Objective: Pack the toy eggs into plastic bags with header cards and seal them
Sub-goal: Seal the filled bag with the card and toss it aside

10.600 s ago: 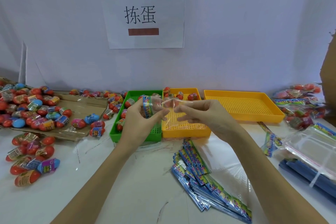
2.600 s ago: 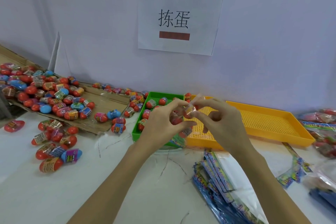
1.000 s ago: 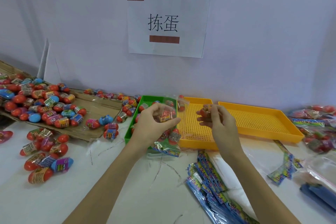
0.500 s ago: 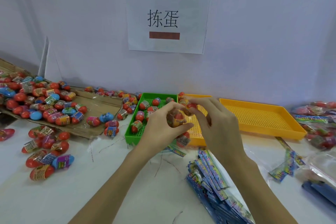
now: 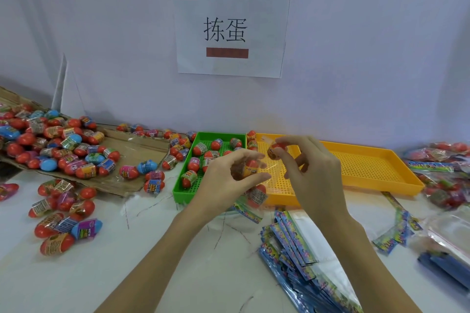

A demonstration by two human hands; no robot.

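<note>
Left hand (image 5: 230, 175) grips the clear plastic bag (image 5: 254, 187), partly filled with eggs, above the green tray (image 5: 178, 192). Right hand (image 5: 309, 170), back from the yellow tray (image 5: 376, 162) at 2 o'clock, now pinches another toy egg (image 5: 276, 150) at the bag's mouth: filling continues, sealing pending. Wall sign (image 5: 232, 32) at 12 o'clock reads "拣蛋"; egg labels are illegible.

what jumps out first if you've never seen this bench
The two hands at centre: the left hand grips a clear plastic bag holding red toy eggs, and the right hand pinches another red toy egg. A white paper sign hangs on the wall above.
</note>
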